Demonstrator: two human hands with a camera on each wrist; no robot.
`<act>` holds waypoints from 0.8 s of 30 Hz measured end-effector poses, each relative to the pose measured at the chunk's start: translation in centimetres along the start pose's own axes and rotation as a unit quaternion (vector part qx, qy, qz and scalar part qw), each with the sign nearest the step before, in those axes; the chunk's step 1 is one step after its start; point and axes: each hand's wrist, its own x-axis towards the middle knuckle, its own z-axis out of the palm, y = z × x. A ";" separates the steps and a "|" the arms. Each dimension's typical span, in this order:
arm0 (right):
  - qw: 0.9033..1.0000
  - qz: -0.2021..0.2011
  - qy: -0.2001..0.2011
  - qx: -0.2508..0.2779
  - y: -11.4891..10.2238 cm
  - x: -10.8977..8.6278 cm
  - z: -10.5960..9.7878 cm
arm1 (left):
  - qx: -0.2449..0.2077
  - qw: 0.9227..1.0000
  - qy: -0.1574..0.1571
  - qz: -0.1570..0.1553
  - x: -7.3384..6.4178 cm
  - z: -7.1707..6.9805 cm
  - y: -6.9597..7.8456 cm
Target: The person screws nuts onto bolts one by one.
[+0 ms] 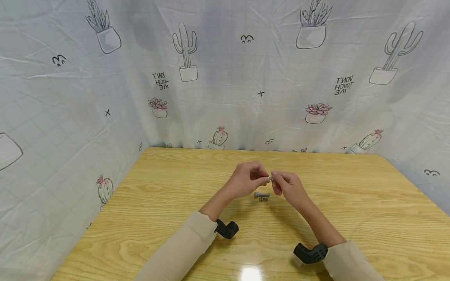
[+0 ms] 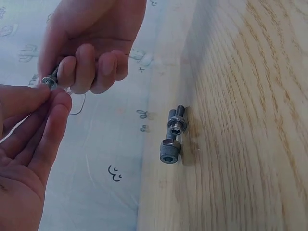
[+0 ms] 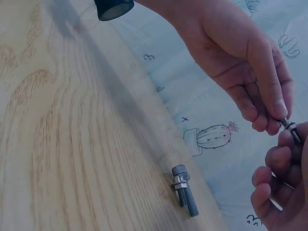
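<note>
A small bolt (image 1: pixel 270 178) with a ring-like nut or washer partway along it is held between the two hands, raised over the table. Thumb and fingers of the left hand (image 1: pixel 247 178) pinch its head end. The right hand (image 1: pixel 290 189) pinches the threaded end, its other fingers curled, as the left wrist view shows. Below them, a larger socket-head bolt (image 2: pixel 169 153) with a hex nut on it lies on the tabletop. Right beside it lies a smaller bolt (image 2: pixel 176 126) with a nut or washer near its head.
The wooden table (image 1: pixel 168 183) stretches out on both sides of the hands. A cactus-print curtain (image 1: pixel 225 86) hangs behind it and along the sides. Black wrist mounts (image 1: pixel 227 229) sit by both beige sleeves (image 1: pixel 179 249).
</note>
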 end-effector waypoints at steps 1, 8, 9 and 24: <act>1.000 0.007 0.003 -0.002 0.0 0.0 0.0 | 0.000 1.000 0.003 0.000 0.0 0.0 0.0; 1.000 -0.008 0.021 0.002 0.0 0.0 -0.2 | -0.001 0.999 0.040 -0.022 0.1 0.0 -0.1; 1.000 -0.018 0.019 0.004 0.0 0.0 -0.2 | -0.004 0.999 0.044 -0.024 0.1 0.0 -0.2; 0.999 -0.042 0.020 0.014 -0.1 0.0 -0.3 | -0.040 0.999 0.018 -0.022 0.1 -0.3 0.0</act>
